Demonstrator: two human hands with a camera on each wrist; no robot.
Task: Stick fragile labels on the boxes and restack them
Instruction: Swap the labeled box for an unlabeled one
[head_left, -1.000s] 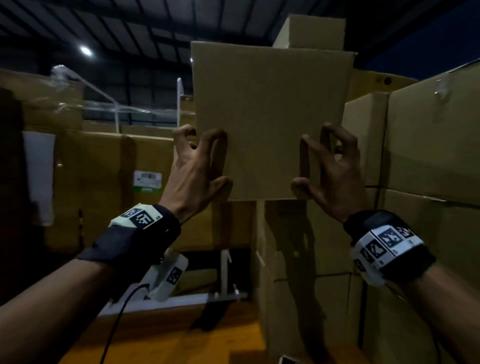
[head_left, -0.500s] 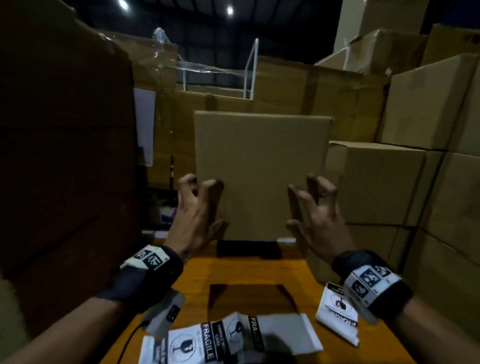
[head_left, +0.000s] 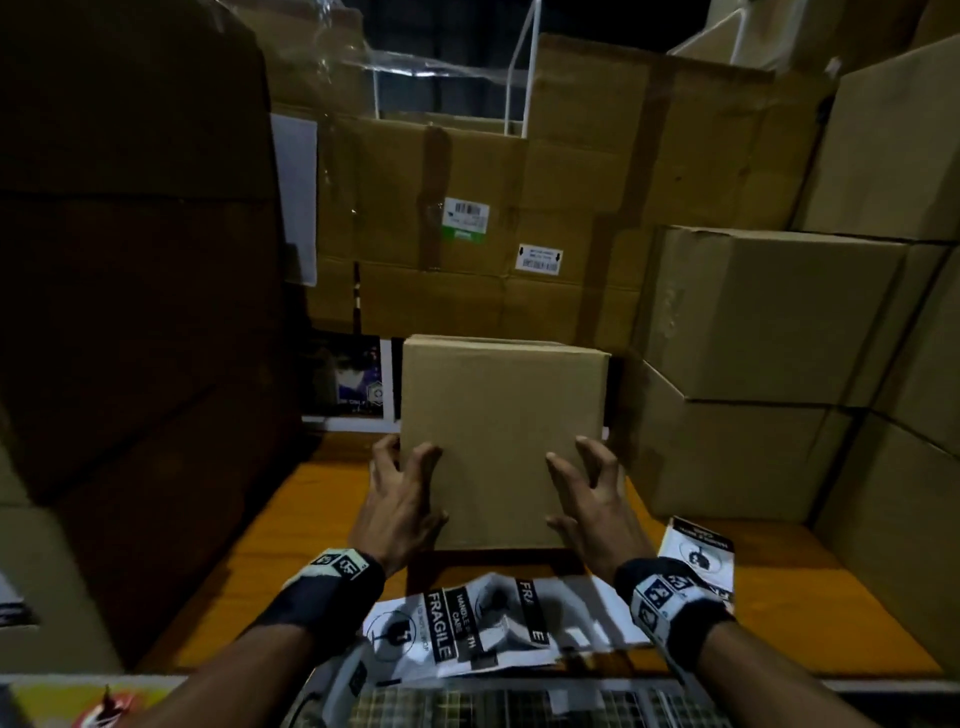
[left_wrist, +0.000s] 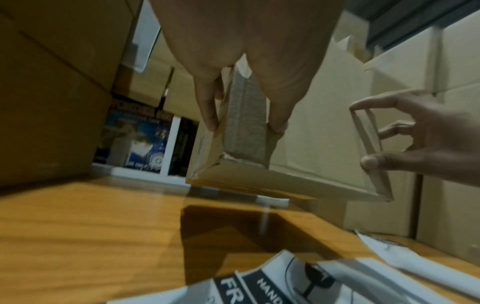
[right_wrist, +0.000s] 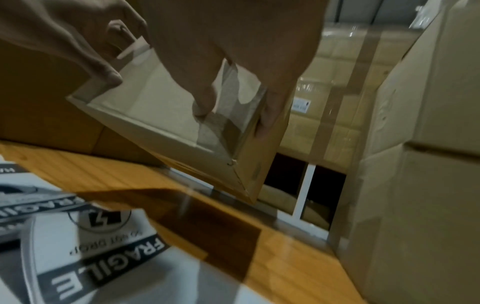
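Note:
Both hands hold a plain brown cardboard box (head_left: 504, 415) by its lower side edges. My left hand (head_left: 415, 483) grips the left edge and my right hand (head_left: 571, 488) grips the right edge, fingers curled round the corners. In the left wrist view the box (left_wrist: 311, 148) hangs tilted just above the orange table (left_wrist: 91, 226), its shadow below it. The right wrist view shows the box (right_wrist: 161, 119) likewise off the tabletop. A sheet of black-and-white FRAGILE labels (head_left: 457, 623) lies at the near table edge. A second label pack (head_left: 698, 553) lies to the right.
Stacked cardboard boxes (head_left: 769, 322) wall in the table's right side. Taped cartons (head_left: 467, 244) with barcode stickers stand behind it. A large dark carton (head_left: 130, 260) stands on the left. A grid-patterned mat (head_left: 519, 706) sits at the near edge.
The box has come down from head height, off a stack, to just above the table. Both hands kept their grip on it and my view tilted downward.

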